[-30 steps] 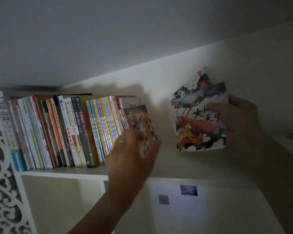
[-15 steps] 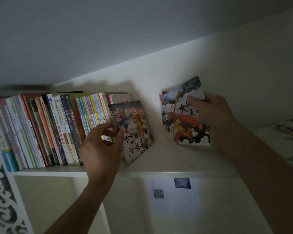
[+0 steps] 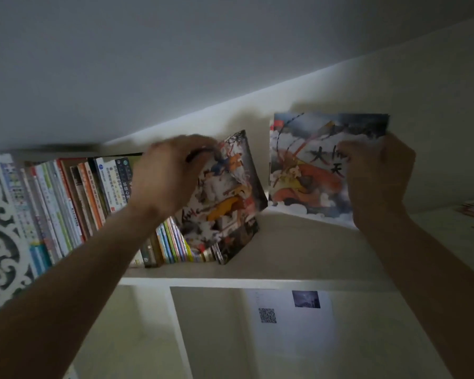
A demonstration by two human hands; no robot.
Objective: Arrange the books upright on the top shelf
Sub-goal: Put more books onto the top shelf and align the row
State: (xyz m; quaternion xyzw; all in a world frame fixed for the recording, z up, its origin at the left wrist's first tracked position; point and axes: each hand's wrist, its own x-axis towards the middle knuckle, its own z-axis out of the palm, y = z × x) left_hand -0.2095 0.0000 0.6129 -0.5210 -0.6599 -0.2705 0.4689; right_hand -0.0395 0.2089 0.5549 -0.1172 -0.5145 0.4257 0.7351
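The row of thin colourful upright books (image 3: 74, 203) filled the left of the white top shelf (image 3: 298, 250), and the leaning picture book with an orange-and-white illustrated cover (image 3: 225, 203) closed it, probably tilted because nothing braced its free side; the left hand (image 3: 170, 173), arm raised, gripped its top edge; the right hand (image 3: 375, 181), well apart, fingers curled, clamped the monkey-king picture book with black characters (image 3: 307, 170), standing it against the back wall, seemingly ready to join the row.
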